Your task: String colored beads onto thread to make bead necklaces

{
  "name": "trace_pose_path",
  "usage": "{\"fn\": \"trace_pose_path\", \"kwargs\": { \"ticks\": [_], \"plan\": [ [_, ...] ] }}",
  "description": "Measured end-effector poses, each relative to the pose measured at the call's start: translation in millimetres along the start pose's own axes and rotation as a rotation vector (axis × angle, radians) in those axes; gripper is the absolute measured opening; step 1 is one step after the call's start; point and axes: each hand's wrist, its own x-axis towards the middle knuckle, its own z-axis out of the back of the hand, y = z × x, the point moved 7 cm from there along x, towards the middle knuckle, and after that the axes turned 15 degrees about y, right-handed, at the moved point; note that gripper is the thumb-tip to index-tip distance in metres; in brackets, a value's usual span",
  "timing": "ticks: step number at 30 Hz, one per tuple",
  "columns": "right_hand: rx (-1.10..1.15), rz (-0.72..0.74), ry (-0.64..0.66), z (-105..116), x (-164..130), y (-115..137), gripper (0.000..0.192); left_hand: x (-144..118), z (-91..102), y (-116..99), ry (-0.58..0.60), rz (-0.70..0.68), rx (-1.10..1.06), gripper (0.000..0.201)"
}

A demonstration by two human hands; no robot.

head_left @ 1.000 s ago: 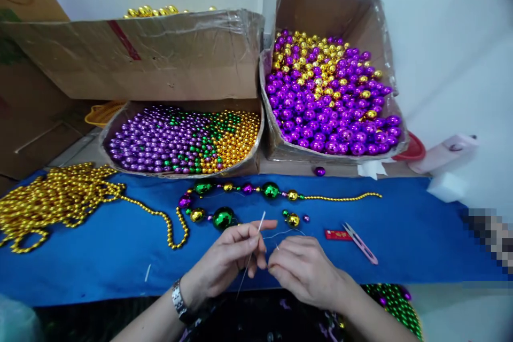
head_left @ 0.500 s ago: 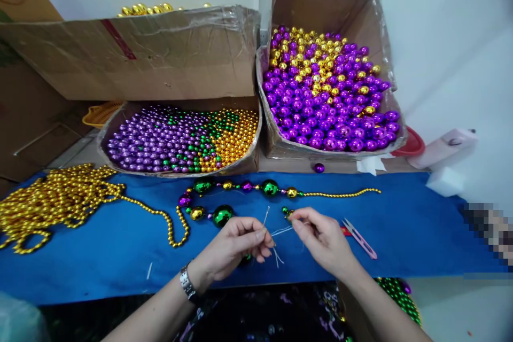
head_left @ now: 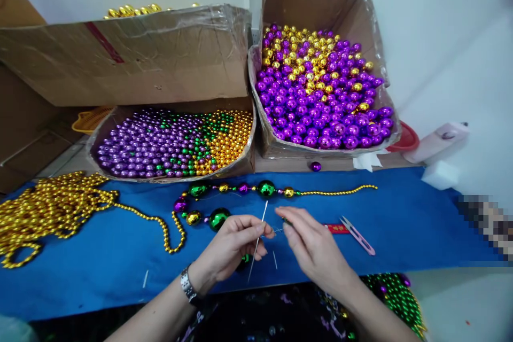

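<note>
My left hand [head_left: 236, 243], thumb against forefinger, pinches a thin white string [head_left: 257, 240] that sticks out above and below the fingers. Close by on the right, my right hand [head_left: 308, 240] has its fingers bent over small dark green beads [head_left: 286, 220], mostly hidden by the fingertips. Thin strands span the gap between both hands. Behind them lies a bead necklace [head_left: 266, 188] of large green, gold and purple beads, curving round to a big green bead [head_left: 219, 219] beside my left hand. Another green bead [head_left: 244, 261] shows partly under that hand.
Pink snips [head_left: 363, 238] and a red label [head_left: 337, 228] lie right of my hands on the blue cloth [head_left: 100, 256]. Gold bead chain [head_left: 52, 203] is heaped at left. Behind stand cardboard boxes of small mixed beads [head_left: 160, 144] and larger purple and gold beads [head_left: 320, 107].
My right hand has shifted slightly left and its fingers now cover more of the small beads. The string in my left hand stands out longer. A short white piece lies below on the cloth.
</note>
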Motion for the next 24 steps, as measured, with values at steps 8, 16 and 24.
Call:
{"fn": "trace_pose_path", "kwargs": {
  "ticks": [8, 16, 24],
  "plan": [
    [0.212, -0.013, 0.015, -12.4, 4.6, -1.0, 0.012, -6.7, -0.9, -8.8, -0.033, -0.008, 0.046, 0.02],
    [0.286, -0.07, -0.114, 10.1, -0.7, -11.0, 0.011, -6.1, 7.2, -11.0, -0.114, -0.029, 0.156, 0.023],
    [0.156, -0.044, -0.382, 13.7, -7.7, -3.1, 0.012, -1.2, -11.1, -13.2, -0.143, -0.114, 0.467, 0.021]
  ]
}}
